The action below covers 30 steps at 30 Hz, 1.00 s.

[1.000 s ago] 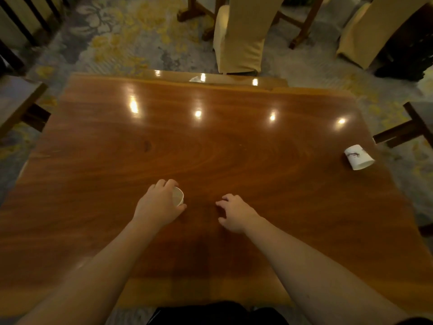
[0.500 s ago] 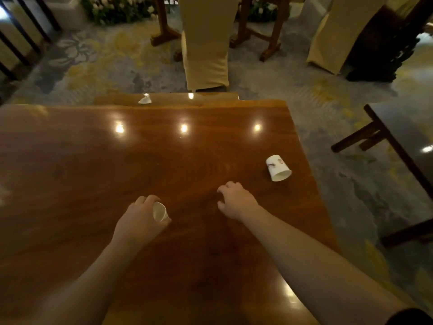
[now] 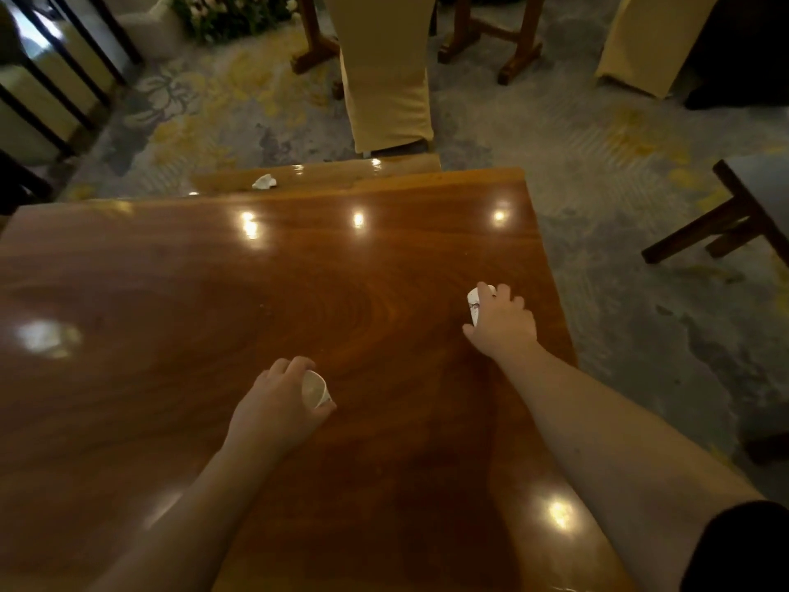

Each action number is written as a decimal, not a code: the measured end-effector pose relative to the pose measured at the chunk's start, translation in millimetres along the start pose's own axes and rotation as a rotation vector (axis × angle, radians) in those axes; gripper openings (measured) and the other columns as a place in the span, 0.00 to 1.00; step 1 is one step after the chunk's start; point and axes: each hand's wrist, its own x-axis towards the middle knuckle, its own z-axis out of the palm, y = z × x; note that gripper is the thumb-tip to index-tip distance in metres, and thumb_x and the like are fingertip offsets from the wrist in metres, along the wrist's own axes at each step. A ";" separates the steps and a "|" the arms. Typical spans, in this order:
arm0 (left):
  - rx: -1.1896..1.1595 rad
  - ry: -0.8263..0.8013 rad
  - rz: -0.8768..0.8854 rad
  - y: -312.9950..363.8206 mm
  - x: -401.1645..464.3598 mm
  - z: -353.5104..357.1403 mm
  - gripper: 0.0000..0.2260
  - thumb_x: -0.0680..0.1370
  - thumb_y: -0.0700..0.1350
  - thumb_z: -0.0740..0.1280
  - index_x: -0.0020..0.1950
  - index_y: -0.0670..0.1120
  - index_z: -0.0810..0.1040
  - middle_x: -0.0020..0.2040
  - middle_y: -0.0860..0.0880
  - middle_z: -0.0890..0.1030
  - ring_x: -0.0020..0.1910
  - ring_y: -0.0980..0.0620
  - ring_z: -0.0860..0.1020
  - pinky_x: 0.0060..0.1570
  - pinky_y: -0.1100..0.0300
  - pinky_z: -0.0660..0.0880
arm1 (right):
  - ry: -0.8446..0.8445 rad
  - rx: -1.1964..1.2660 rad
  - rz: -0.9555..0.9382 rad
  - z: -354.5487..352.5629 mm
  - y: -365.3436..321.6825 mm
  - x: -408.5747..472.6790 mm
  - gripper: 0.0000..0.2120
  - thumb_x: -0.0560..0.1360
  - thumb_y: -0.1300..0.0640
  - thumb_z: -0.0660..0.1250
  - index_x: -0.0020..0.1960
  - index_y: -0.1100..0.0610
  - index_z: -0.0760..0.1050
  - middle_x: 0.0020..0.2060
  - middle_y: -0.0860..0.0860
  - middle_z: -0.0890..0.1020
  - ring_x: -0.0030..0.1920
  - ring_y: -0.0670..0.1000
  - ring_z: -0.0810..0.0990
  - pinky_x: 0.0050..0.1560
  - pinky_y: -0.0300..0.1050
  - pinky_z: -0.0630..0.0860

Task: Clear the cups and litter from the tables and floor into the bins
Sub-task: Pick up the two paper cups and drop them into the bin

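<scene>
Left hand (image 3: 273,403) fingers grip one cup (image 3: 315,390), right hand (image 3: 501,320) seemingly closing on second cup (image 3: 473,302) near bench (image 3: 170,292) right edge; crumpled litter (image 3: 264,182) beyond far edge remains, nothing binned.

One white paper cup (image 3: 314,390) held sideways, another (image 3: 474,302) lying near the table's right edge, crumpled paper (image 3: 264,182) beyond.

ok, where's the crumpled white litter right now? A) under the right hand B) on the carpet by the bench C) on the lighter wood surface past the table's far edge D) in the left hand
C: the crumpled white litter lies on the lighter wood surface beyond the table, away from both hands, which each have a cup.
</scene>
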 end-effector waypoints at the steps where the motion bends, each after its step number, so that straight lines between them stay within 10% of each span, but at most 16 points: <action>1: -0.002 0.006 -0.004 0.0 -1.7 -0.5 0.30 0.72 0.62 0.73 0.70 0.55 0.69 0.64 0.52 0.74 0.59 0.50 0.75 0.53 0.52 0.78 | 0.002 0.021 0.006 2.7 0.7 0.6 0.40 0.76 0.44 0.70 0.79 0.52 0.52 0.72 0.59 0.65 0.67 0.63 0.71 0.58 0.56 0.75; 14: -0.068 0.092 -0.074 -47.8 -91.7 -3.7 0.27 0.71 0.60 0.75 0.67 0.53 0.72 0.61 0.52 0.75 0.54 0.52 0.74 0.47 0.56 0.74 | 0.018 0.036 -0.259 32.8 -27.3 -95.0 0.37 0.75 0.46 0.69 0.79 0.49 0.56 0.68 0.56 0.68 0.62 0.59 0.72 0.55 0.53 0.77; 30: -0.147 0.139 -0.052 -141.8 -336.6 17.9 0.31 0.71 0.61 0.75 0.69 0.56 0.69 0.65 0.50 0.69 0.61 0.48 0.72 0.59 0.50 0.75 | 0.048 0.096 -0.501 58.4 -81.3 -417.4 0.32 0.75 0.46 0.70 0.76 0.45 0.63 0.69 0.51 0.67 0.63 0.52 0.69 0.57 0.48 0.76</action>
